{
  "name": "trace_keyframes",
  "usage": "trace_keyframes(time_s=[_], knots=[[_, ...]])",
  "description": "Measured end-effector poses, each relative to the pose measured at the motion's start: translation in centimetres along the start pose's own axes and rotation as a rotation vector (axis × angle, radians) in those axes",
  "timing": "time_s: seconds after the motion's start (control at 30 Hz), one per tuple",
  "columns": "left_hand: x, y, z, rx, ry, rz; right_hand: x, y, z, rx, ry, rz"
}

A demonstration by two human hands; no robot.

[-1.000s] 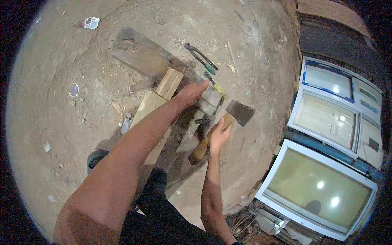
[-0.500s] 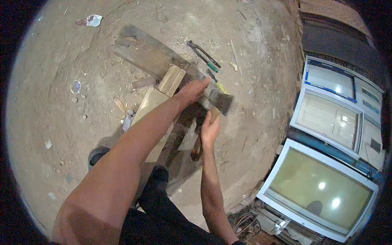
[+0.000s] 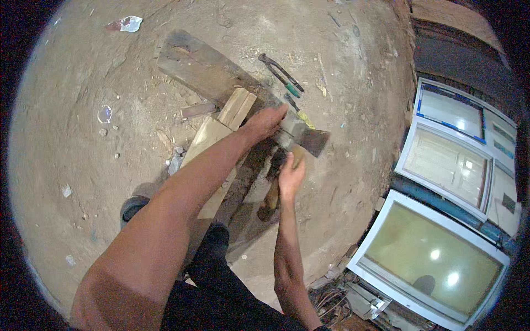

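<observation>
A worn grey board [image 3: 207,63] lies slanting across the dirt floor. My left hand [image 3: 266,121] is closed over the board towards its right-hand end, fingers curled at the far edge. Just below that end, my right hand [image 3: 291,179] is closed around a tan wooden piece [image 3: 298,156]; its full shape is hidden. A dark, flat, squarish piece [image 3: 317,142] sticks out past my hands; I cannot tell whether it belongs to the board. Under the left forearm is a pale timber [image 3: 201,140], with a short pale block [image 3: 237,107] at its far end.
Pincers [image 3: 280,74] with a green grip and a yellow-handled tool [image 3: 301,113] lie beyond the board. A wooden-handled tool [image 3: 269,204] rests beside my right wrist. Wood scraps [image 3: 197,110] litter the ground. White-framed panels [image 3: 430,254] stand along the right.
The dark flat piece has shifted to the right and looks sharper. My right hand has moved slightly right with the tan wooden piece. The whole view has shifted a little.
</observation>
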State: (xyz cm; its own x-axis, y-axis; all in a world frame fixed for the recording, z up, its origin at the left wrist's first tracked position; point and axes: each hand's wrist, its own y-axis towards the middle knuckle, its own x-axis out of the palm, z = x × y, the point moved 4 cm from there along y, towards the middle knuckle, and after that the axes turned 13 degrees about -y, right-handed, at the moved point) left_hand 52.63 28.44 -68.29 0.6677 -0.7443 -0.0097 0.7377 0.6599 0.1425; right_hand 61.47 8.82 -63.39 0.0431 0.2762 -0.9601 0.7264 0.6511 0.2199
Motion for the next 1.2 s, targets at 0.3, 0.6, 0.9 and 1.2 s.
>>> trace_keyframes(time_s=[0.3, 0.6, 0.9, 1.2], knots=[[0.5, 0.8, 0.1, -0.052, 0.121, -0.07, -1.9, 0.1, -1.7, 0.126, -0.017, -0.235], [1.1, 1.2, -0.9, -0.094, 0.162, -0.064, 2.2, 0.4, 2.5, -0.212, 0.026, 0.027], [0.3, 1.0, 1.4, -0.183, 0.136, -0.145, 0.6, 0.7, 3.6, -0.092, 0.01, 0.134], [1.0, 1.4, 0.4, -0.136, 0.193, -0.17, -2.6, 0.3, 1.7, 0.241, 0.05, -0.218]])
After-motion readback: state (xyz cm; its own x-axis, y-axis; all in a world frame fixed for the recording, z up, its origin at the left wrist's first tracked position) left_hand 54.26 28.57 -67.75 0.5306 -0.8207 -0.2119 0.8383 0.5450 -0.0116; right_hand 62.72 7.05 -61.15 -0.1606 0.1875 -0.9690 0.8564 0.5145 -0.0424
